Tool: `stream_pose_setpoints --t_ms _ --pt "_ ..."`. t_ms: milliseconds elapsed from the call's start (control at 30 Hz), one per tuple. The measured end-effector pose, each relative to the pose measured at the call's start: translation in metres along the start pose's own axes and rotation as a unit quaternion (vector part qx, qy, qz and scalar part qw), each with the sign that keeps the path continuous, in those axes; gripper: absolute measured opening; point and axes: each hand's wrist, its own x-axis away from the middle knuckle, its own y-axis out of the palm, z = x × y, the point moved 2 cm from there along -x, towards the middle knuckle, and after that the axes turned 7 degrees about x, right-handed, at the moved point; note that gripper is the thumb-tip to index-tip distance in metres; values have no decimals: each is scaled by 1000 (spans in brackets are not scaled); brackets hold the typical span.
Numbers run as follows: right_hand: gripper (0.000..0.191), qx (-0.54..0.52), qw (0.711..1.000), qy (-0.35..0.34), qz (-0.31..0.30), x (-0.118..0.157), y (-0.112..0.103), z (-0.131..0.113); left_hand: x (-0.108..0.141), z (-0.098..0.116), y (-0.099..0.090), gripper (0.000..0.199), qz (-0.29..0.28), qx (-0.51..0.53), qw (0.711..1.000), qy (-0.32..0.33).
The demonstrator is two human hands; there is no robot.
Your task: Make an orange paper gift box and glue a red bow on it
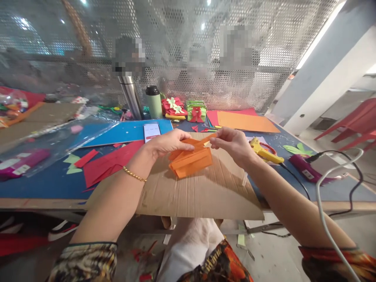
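Above a brown cardboard sheet [194, 199], both hands are on a folded orange paper piece [192, 162]. My left hand [173, 143] grips its upper left part, thumb on top and fingers closed. With thumb and fingertips together, my right hand [229, 143] pinches an orange strip that rises at the upper right of the piece. The lower part of the orange paper looks like a box shape with flat folded sides. The undersides of the fingers are partly hidden.
A yellow glue gun [266, 152] with a cable lies at the right, near a purple object [305, 167]. Red paper [113, 162] and a phone [152, 132] are at the left. Behind stand a steel bottle [131, 98], a green bottle [154, 102] and orange sheets [248, 121].
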Motion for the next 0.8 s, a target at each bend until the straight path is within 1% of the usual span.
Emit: stream_pose_setpoints --t_ms 67,233,333,467,567,633,700,800 --pt "48 -49 999 -18 -16 4 3 -1 -2 -2 0 26 -10 8 1000 9" --pt "39 -137 983 -21 -123 9 1 2 -2 -2 1 29 -58 6 998 17" --pt "35 -151 975 -28 -162 12 -1 4 -1 -1 3 27 -100 4 995 10" --pt "30 -148 962 -66 -220 16 0 1 2 0 7 28 -160 -8 987 13" --pt "27 -130 949 -90 -272 18 2 -3 3 -1 10 32 -192 -24 981 -9" --pt "24 -129 943 -103 -290 19 4 -5 4 0 13 33 -212 -32 977 -18" --pt "22 -138 940 -110 -292 20 6 -6 5 1 15 32 -222 -33 974 -12" --pt "23 -144 941 -88 -295 20 7 -4 6 3 17 30 -225 -27 974 6"
